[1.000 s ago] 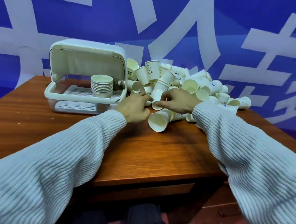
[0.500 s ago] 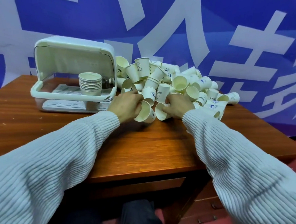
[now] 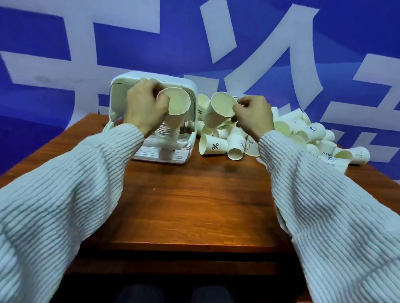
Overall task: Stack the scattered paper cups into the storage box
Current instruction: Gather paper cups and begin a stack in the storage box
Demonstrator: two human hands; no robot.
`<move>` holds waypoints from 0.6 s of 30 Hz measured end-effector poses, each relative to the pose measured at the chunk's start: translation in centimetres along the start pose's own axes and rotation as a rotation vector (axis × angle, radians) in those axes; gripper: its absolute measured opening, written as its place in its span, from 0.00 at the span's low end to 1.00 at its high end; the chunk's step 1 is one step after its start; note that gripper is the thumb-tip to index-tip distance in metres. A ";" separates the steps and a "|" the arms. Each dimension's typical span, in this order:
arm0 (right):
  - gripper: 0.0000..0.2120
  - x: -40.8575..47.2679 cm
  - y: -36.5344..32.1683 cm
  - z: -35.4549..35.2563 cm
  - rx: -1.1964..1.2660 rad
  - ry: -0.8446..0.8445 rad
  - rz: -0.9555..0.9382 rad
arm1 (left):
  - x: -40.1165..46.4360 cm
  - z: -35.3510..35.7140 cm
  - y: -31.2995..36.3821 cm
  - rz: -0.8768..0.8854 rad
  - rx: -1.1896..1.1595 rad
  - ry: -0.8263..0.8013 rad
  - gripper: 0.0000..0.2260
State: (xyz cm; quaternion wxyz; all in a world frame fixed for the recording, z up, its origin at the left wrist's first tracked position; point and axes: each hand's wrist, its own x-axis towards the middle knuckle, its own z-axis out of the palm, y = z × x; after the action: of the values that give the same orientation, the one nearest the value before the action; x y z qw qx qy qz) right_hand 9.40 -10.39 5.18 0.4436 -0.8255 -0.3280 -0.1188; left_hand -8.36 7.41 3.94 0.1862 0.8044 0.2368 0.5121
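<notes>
Left hand (image 3: pixel 145 109) grips a paper cup (image 3: pixel 175 104) in front of the open white storage box (image 3: pixel 193 96), mouth toward the camera, base angled down over the cup stack (image 3: pixel 166 132) inside. Right hand (image 3: pixel 253 115) pinches the rim of another tilted cup (image 3: pixel 218 112), just right of the box above the cup pile (image 3: pixel 290 136) on the worktop (image 3: pixel 195 198).

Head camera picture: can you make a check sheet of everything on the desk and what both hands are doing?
Surface: wooden table, bare in front.
Job's things: storage box, lid up, cup stack inside; loose cup pile to its right.
Clutter: nothing seen.
Grips: left hand holds a cup above the stack; right hand holds another cup.
Cables: nothing seen.
Surroundings: blue banner with white characters.
</notes>
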 end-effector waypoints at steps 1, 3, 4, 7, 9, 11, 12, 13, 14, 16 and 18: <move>0.09 0.4 -1.0 0.8 0.042 -0.005 -0.003 | 0.5 -0.9 -0.5 -0.052 -0.011 0.017 0.13; 0.12 1.1 -3.0 2.5 0.102 -0.006 -0.014 | 1.1 -2.5 -1.6 -0.133 -0.014 0.031 0.15; 0.13 1.3 -3.9 3.5 0.114 -0.011 -0.025 | 1.4 -3.2 -2.3 -0.164 -0.022 0.037 0.16; 0.11 2.0 -5.9 6.1 0.104 -0.007 -0.067 | 1.6 -4.6 -3.7 -0.219 -0.023 0.062 0.16; 0.09 2.3 -6.8 7.6 0.088 -0.024 -0.078 | 1.7 -5.0 -4.5 -0.223 -0.011 0.077 0.15; 0.09 2.5 -7.2 8.9 0.044 -0.056 -0.083 | 1.7 -5.2 -5.1 -0.213 -0.001 0.086 0.14; 0.09 2.6 -7.2 9.5 0.006 -0.070 -0.090 | 1.6 -5.2 -5.4 -0.211 -0.003 0.088 0.14; 0.08 2.6 -7.2 10.0 -0.035 -0.090 -0.100 | 1.6 -5.1 -5.7 -0.214 -0.007 0.089 0.13; 0.08 2.6 -7.2 10.4 -0.080 -0.109 -0.105 | 1.6 -5.0 -6.1 -0.213 -0.011 0.089 0.13; 0.07 2.7 -7.2 11.2 -0.164 -0.155 -0.109 | 1.7 -4.8 -6.4 -0.217 -0.006 0.084 0.14; 0.07 2.5 -7.1 12.0 -0.240 -0.226 -0.109 | 1.9 -4.5 -6.6 -0.227 -0.004 0.072 0.14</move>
State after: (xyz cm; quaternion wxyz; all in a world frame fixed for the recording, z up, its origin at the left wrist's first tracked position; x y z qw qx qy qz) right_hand 5.57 3.18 4.15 0.2950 -0.8617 -0.4035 -0.0875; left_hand -13.09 14.16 3.58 0.2360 0.7530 0.3319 0.5168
